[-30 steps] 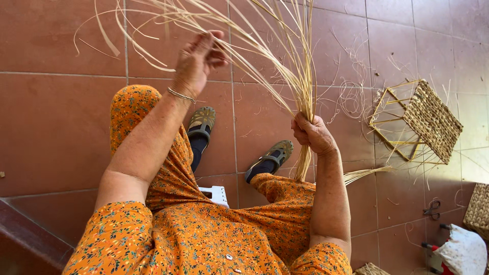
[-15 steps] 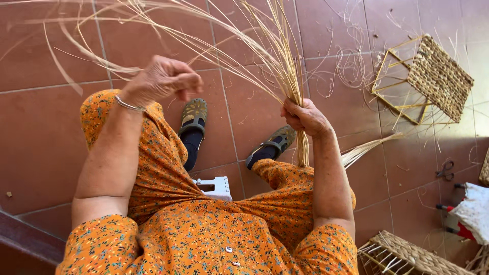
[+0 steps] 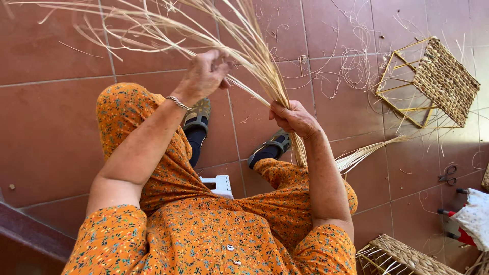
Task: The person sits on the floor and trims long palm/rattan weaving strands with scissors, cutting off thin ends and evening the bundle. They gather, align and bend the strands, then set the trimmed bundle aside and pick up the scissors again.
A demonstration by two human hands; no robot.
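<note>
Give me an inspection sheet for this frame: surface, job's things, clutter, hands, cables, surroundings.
Surface: reddish-brown tiled floor, loose fibre strands scattered over it.
Job's things: bundle of pale straw stalks, fanning out up and to the left; lower ends stick out below the right hand.
Clutter: half-woven basket on a yellow wire frame lying tilted on the floor; scissors; another woven basket at the bottom edge; small white stool under the person.
Hands: left hand pinches single stalks near the bundle; right hand grips the bundle at its neck.
Cables: nothing seen.
Surroundings: white cloth over something red at the right edge; dark ledge at bottom left.
</note>
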